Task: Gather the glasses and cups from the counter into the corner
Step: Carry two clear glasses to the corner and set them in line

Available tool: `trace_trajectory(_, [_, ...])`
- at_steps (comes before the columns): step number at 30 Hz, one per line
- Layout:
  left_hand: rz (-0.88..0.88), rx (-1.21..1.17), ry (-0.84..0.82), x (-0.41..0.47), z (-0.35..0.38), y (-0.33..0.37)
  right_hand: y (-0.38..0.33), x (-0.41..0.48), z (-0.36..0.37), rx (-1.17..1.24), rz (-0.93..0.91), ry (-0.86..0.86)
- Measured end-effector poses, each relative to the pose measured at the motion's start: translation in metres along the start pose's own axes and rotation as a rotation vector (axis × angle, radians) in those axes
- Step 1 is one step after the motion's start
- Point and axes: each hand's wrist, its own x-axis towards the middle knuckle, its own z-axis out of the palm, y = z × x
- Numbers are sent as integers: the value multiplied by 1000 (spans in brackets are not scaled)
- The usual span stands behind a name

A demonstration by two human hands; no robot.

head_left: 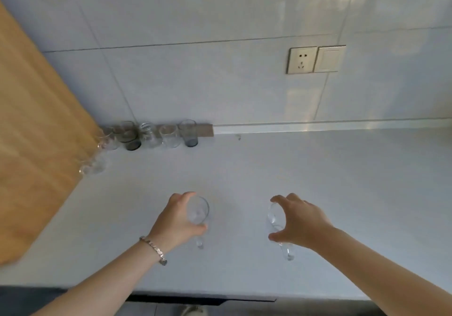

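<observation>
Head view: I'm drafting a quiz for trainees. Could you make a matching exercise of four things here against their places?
Things:
1. left hand
2. right hand
3. dark-tinted glass
4. wall socket

Places:
A. on the tiled wall, upper right
B. curled around the right clear mug
C. in the row by the back wall
D. curled around the left clear mug

Pairs: 1-D, 2-B, 3-C, 4-A

A pale grey counter (pixel 318 193) carries a cluster of glasses (pixel 151 136) at about ten o'clock, in the corner beside a wooden panel (pixel 36 132). Two clear handled cups (pixel 199 211) (pixel 275 218) stand near six o'clock.
</observation>
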Motion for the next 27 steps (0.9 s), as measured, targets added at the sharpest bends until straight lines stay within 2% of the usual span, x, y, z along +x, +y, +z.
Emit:
trace_trajectory(5, [-119, 10, 24, 30, -62, -102, -101, 78, 20, -22, -90, -40])
trace_trajectory(13, [-187, 88, 20, 139, -157, -231, -227, 188, 45, 50, -53, -34])
trace_trajectory(21, [-123, 164, 2, 260, -188, -280, -269, 240, 70, 50, 54, -53])
trace_trajectory(27, [-102, 168, -43, 301, -184, -299, -280, 263, 88, 54, 114, -107])
